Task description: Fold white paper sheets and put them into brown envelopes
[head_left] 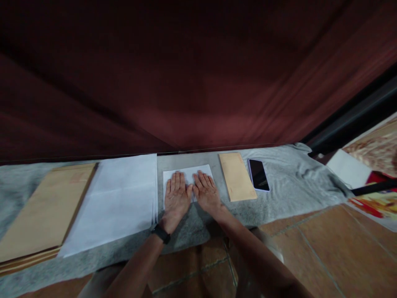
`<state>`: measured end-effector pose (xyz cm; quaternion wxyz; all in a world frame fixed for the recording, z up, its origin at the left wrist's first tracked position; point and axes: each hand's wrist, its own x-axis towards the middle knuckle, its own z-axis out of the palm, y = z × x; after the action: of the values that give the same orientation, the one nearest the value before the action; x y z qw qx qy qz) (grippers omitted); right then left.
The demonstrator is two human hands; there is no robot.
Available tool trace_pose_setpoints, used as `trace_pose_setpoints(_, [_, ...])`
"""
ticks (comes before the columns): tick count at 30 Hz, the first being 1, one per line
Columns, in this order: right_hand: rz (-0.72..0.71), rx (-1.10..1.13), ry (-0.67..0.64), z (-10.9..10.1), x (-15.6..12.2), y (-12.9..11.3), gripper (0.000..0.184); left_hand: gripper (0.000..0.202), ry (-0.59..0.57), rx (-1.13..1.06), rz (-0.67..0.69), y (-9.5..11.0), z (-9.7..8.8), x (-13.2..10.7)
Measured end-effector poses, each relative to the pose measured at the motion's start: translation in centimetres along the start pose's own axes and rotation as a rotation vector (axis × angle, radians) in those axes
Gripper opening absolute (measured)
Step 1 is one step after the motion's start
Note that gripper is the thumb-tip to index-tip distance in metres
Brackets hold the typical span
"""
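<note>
Left hand and right hand lie open, flat on the white sheet (best pressed evenly outward, edges aligned).

On the grey cloth, a phone lies at three o'clock of a brown envelope; a white paper stack lies at its nine o'clock.

Matt paper sheet (grey cloth)

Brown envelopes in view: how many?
2 tops show. One brown envelope lies alone between the right hand and the phone. The other tops a stack at far left, beside the white paper pile; layered edges below it suggest more hidden.
</note>
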<state>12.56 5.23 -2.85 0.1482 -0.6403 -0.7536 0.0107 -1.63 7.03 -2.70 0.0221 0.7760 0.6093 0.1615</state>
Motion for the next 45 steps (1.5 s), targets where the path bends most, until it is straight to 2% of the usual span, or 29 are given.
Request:
trace_pose_setpoints(9, [0.104, -0.026, 0.013, -0.7, -0.4, 2.8, 0.055, 0.065, -0.019, 0.017, -0.073, -0.8, -0.7, -0.2])
trace_pose_setpoints(14, [0.194, 0.000, 0.003, -1.9, 0.0, 3.4, 0.051, 0.065, -0.007, 0.031, -0.063, -1.3, -0.8, -0.5])
trace_pose_setpoints(22, [0.432, 0.033, -0.147, -4.6, 1.2, 3.1, 0.038, 0.066, -0.011, 0.022, -0.048, -1.4, -0.9, -0.5])
trace_pose_setpoints(29, [0.506, 0.072, -0.347, -5.6, 1.5, 3.2, 0.029, 0.067, -0.026, 0.046, -0.019, -1.6, -1.0, -0.6])
trace_pose_setpoints(33, [0.478, 0.067, -0.385, -6.1, 1.0, 3.8, 0.024, 0.067, -0.049, 0.071, 0.008, -1.4, -1.0, -0.9])
trace_pose_setpoints(37, [0.475, 0.069, -0.327, -6.4, 0.1, 4.1, 0.025, 0.067, -0.046, 0.078, 0.028, -1.1, -0.6, -1.2])
trace_pose_setpoints(40, [0.424, 0.052, -0.165, -6.4, -0.3, 3.9, 0.030, 0.065, -0.008, 0.091, 0.025, -1.0, -0.3, -1.3])
trace_pose_setpoints(43, [0.273, 0.092, 0.024, -5.7, 0.0, 3.4, 0.036, 0.061, 0.041, 0.091, 0.039, -0.8, -0.3, -1.2])
trace_pose_setpoints(45, [0.136, 0.213, 0.090, -4.7, 0.5, 2.7, 0.038, 0.058, 0.072, 0.079, 0.071, -0.4, -0.4, -1.0])
